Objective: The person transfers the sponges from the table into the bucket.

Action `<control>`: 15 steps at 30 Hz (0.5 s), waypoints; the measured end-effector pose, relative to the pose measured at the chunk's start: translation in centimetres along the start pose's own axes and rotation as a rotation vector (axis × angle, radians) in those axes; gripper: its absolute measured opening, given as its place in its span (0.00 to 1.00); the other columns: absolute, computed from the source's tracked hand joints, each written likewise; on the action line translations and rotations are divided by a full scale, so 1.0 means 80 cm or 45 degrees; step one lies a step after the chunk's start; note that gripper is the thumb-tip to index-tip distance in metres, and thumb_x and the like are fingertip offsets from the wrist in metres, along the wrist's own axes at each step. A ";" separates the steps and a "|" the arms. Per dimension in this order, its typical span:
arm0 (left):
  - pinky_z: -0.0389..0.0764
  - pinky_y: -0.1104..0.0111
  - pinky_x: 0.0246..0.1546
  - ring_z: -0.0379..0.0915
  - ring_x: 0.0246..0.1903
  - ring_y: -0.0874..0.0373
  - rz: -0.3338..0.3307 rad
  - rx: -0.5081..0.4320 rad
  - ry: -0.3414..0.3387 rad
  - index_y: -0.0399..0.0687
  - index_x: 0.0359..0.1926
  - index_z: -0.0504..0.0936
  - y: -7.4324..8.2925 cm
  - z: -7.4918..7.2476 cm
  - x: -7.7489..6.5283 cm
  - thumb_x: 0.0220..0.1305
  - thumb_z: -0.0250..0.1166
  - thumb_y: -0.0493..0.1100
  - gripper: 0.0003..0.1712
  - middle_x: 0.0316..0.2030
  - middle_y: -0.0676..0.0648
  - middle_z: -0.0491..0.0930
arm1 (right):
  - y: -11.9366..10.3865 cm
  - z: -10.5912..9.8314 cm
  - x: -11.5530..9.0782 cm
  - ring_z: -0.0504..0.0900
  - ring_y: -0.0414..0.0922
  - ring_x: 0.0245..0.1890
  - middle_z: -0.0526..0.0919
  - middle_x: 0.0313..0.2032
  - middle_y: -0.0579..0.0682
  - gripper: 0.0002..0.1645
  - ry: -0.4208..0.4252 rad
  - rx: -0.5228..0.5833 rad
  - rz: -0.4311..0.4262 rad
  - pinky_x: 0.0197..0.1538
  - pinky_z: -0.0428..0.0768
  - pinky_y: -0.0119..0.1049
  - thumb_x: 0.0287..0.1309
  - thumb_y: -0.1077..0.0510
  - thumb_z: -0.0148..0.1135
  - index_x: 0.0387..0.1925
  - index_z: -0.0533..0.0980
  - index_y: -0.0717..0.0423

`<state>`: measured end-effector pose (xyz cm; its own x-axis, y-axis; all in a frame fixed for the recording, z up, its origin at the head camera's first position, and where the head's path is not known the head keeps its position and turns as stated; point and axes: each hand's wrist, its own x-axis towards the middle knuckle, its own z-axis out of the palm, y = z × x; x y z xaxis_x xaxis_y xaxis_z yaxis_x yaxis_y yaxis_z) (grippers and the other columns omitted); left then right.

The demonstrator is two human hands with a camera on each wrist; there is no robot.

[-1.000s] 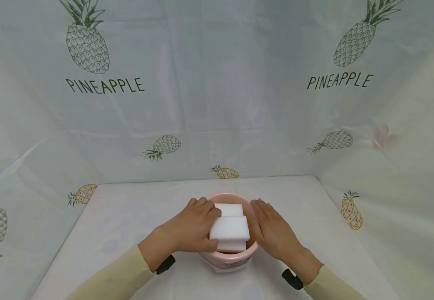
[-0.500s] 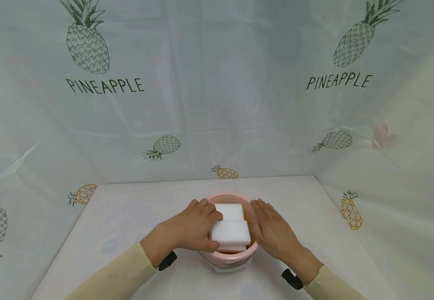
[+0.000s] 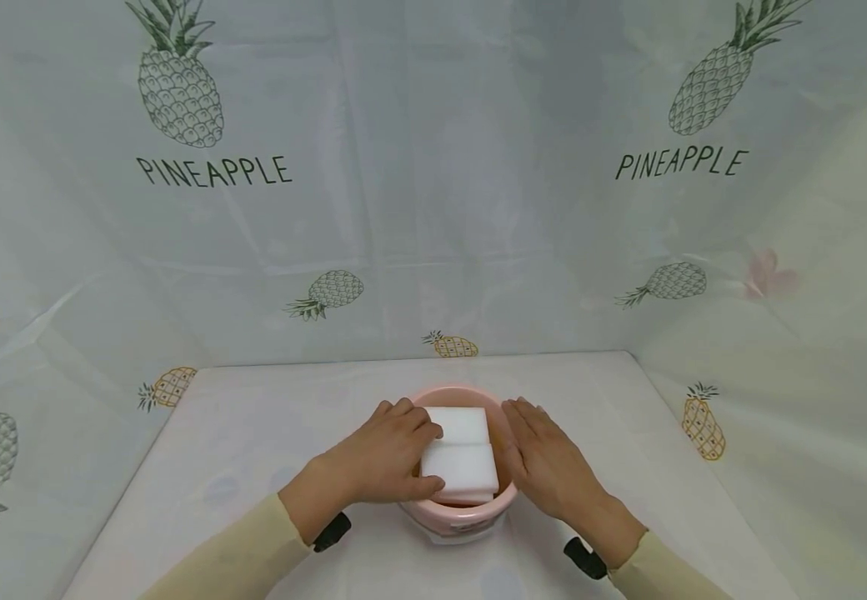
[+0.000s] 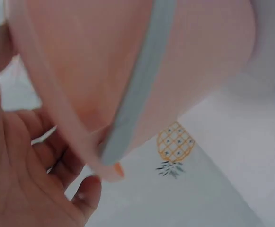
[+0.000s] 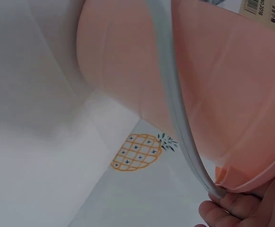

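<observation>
A pink bucket [image 3: 458,521] stands on the table, with white sponge blocks inside. The rear block [image 3: 463,425] and the front block [image 3: 460,468] lie side by side, nearly level, and a lower white edge shows under the front one. Over the bucket's left rim reaches my left hand [image 3: 384,457], its loosely bent fingers and thumb at the blocks' left side. My right hand [image 3: 549,462] lies along the right rim with its fingers straight and together, holding nothing. Both wrist views show the bucket's grey handle [image 4: 142,75] hanging down against its outer wall.
The white table [image 3: 291,417] backs onto a pale curtain [image 3: 433,183] printed with pineapples, which also rises at both sides. A black wrist strap [image 3: 332,532] shows beneath the left wrist and another strap [image 3: 585,558] beneath the right. A paper label [image 5: 267,14] sits on the bucket's side.
The front sponge block has sunk from a raised position to nearly level with the rear one. My left thumb and fingers have loosened from it. The right hand has stayed in place.
</observation>
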<state>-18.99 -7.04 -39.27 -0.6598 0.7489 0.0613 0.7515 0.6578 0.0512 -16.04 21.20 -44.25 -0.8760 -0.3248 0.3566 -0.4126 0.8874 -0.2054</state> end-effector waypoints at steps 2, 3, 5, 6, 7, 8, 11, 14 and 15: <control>0.68 0.58 0.55 0.69 0.55 0.54 -0.033 -0.006 0.052 0.48 0.63 0.80 -0.002 0.006 -0.005 0.69 0.63 0.66 0.33 0.55 0.51 0.79 | 0.001 -0.002 0.000 0.72 0.61 0.74 0.74 0.71 0.64 0.32 0.003 -0.011 -0.021 0.76 0.67 0.56 0.77 0.52 0.52 0.72 0.70 0.68; 0.69 0.57 0.56 0.69 0.56 0.54 -0.053 -0.007 0.085 0.48 0.63 0.80 -0.003 0.010 -0.007 0.70 0.63 0.66 0.32 0.56 0.50 0.79 | 0.002 -0.003 0.001 0.71 0.61 0.74 0.74 0.71 0.64 0.32 0.006 -0.016 -0.032 0.76 0.67 0.57 0.78 0.52 0.52 0.72 0.70 0.68; 0.69 0.55 0.58 0.69 0.58 0.52 -0.100 -0.016 0.167 0.49 0.63 0.80 -0.006 0.017 -0.013 0.71 0.64 0.64 0.31 0.58 0.49 0.78 | 0.005 -0.004 0.000 0.72 0.61 0.74 0.75 0.71 0.63 0.32 0.022 -0.017 -0.044 0.75 0.67 0.57 0.78 0.51 0.51 0.72 0.70 0.68; 0.69 0.55 0.59 0.69 0.59 0.51 -0.125 -0.020 0.208 0.50 0.62 0.80 -0.008 0.021 -0.016 0.72 0.64 0.63 0.29 0.58 0.49 0.78 | 0.007 -0.005 0.000 0.72 0.60 0.74 0.75 0.71 0.63 0.32 0.032 -0.011 -0.045 0.75 0.67 0.58 0.78 0.51 0.51 0.72 0.71 0.68; 0.69 0.54 0.59 0.69 0.59 0.51 -0.153 -0.030 0.261 0.50 0.62 0.80 -0.010 0.024 -0.019 0.72 0.64 0.61 0.27 0.58 0.48 0.79 | 0.009 -0.006 0.000 0.72 0.61 0.74 0.75 0.71 0.63 0.31 0.046 -0.002 -0.045 0.75 0.68 0.58 0.79 0.50 0.52 0.71 0.71 0.68; 0.69 0.53 0.59 0.70 0.59 0.50 -0.181 -0.040 0.315 0.50 0.61 0.80 -0.013 0.028 -0.023 0.73 0.64 0.60 0.25 0.57 0.48 0.79 | 0.011 -0.007 -0.001 0.73 0.61 0.73 0.76 0.70 0.63 0.31 0.060 0.000 -0.039 0.75 0.68 0.58 0.79 0.50 0.52 0.71 0.71 0.68; 0.70 0.52 0.56 0.72 0.58 0.48 -0.278 -0.068 0.475 0.51 0.58 0.82 -0.022 0.037 -0.037 0.73 0.66 0.54 0.19 0.54 0.47 0.80 | 0.018 -0.009 -0.002 0.74 0.62 0.72 0.76 0.69 0.64 0.32 0.104 0.008 0.001 0.74 0.69 0.59 0.78 0.50 0.54 0.71 0.71 0.68; 0.72 0.50 0.53 0.73 0.55 0.46 -0.391 -0.064 0.618 0.48 0.56 0.84 -0.033 0.050 -0.055 0.72 0.68 0.50 0.17 0.52 0.46 0.81 | 0.027 -0.011 -0.003 0.74 0.64 0.71 0.76 0.69 0.65 0.33 0.129 0.007 0.068 0.74 0.68 0.60 0.77 0.49 0.54 0.71 0.71 0.68; 0.72 0.50 0.52 0.74 0.54 0.45 -0.421 -0.053 0.660 0.47 0.55 0.84 -0.038 0.055 -0.062 0.70 0.69 0.49 0.17 0.51 0.45 0.82 | 0.031 -0.010 -0.003 0.73 0.64 0.71 0.76 0.69 0.66 0.33 0.133 0.009 0.091 0.74 0.67 0.61 0.77 0.49 0.54 0.71 0.70 0.68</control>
